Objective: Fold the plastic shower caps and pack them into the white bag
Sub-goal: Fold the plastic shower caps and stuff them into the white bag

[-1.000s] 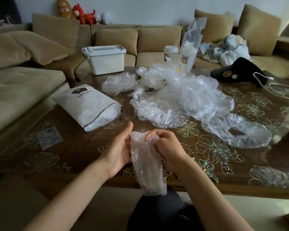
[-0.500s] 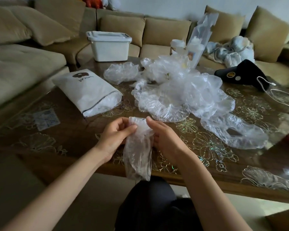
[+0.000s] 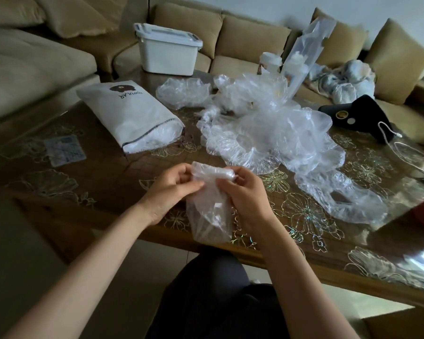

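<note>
Clear plastic shower cap, narrowed to strip, held nearer person than white bag; fingers of left hand and right hand pinch top edge so folds cannot spring open. Loose caps heaped right of bag on desk, within reach.

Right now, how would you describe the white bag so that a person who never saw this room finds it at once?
Start at the brown wooden table with gold flower patterns. On its left part, beside the pile of clear plastic shower caps, lies the soft white bag. Unlike the clear plastic, it is opaque and carries a dark logo.
</note>
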Available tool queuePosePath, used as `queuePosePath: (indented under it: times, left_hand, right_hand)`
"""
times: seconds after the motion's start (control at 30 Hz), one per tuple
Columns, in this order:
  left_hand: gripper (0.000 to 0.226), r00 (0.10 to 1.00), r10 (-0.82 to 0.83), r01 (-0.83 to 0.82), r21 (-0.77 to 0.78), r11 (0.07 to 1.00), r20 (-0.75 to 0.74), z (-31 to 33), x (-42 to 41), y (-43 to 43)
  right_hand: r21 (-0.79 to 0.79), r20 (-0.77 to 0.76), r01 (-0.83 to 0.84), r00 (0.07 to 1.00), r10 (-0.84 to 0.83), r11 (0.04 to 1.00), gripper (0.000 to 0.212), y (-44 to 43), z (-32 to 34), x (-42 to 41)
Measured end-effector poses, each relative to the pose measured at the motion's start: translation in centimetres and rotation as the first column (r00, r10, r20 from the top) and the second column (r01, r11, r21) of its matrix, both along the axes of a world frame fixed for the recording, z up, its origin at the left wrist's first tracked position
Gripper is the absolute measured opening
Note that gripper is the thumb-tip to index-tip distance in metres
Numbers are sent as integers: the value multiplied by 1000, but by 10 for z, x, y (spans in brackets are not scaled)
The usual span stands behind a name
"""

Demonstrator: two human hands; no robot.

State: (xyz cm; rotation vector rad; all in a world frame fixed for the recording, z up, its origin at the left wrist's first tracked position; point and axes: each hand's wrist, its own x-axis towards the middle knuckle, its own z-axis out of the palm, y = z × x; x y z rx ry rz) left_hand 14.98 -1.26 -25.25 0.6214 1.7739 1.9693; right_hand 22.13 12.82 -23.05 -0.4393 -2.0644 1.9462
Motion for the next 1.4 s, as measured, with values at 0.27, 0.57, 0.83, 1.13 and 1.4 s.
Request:
queuePosePath:
  times: [0.27, 0.57, 0.83, 1.13, 1.4]
  left_hand:
    - [32, 989, -19, 7, 84, 996, 145, 2, 3, 3]
    - [24, 995, 95, -97, 40, 995, 41, -1, 6, -1]
    - [17, 988, 154, -152, 63, 986, -31, 1, 9, -1]
    - [30, 995, 87, -86, 33, 996, -41, 1, 10, 0]
    - [10, 976, 159, -168, -53, 984, -146, -2, 9, 2]
  right_hand:
    - [-184, -88, -59, 995, 44, 981, 50, -3, -3, -2]
    - [-28, -123, -131, 984, 126, 991, 44, 3, -6, -7]
    - [-73, 153, -225, 960, 233, 972, 65, 7, 5, 1]
    - [-3, 77, -108, 991, 108, 994, 18, 5, -2, 5]
    - [-299, 65, -163, 980, 190, 940, 28, 4, 9, 5]
